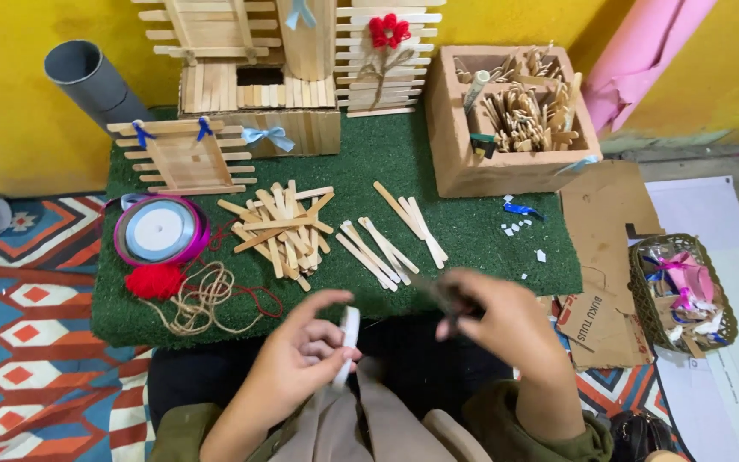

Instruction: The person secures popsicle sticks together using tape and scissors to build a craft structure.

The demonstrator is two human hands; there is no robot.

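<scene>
White tape roll (pixel 350 335), on edge at 6 o'clock below green mat (pixel 438 162), pinched by L hand (pixel 301 355) thumb & fingers. R hand (pixel 506 321) at 5 o'clock, closed on dark scissors (pixel 446 299), blurred. Wooden sticks (pixel 280 227) lie at centre.

In my left hand (pixel 301 355) I hold a small white roll (pixel 349 338), thin and round, turned edge-on so it stands nearly upright, pinched between thumb and fingers. At three o'clock from it, my right hand (pixel 506 321) grips dark scissors (pixel 440 295), blurred, their tip pointing toward ten o'clock above the green mat's near edge.
</scene>
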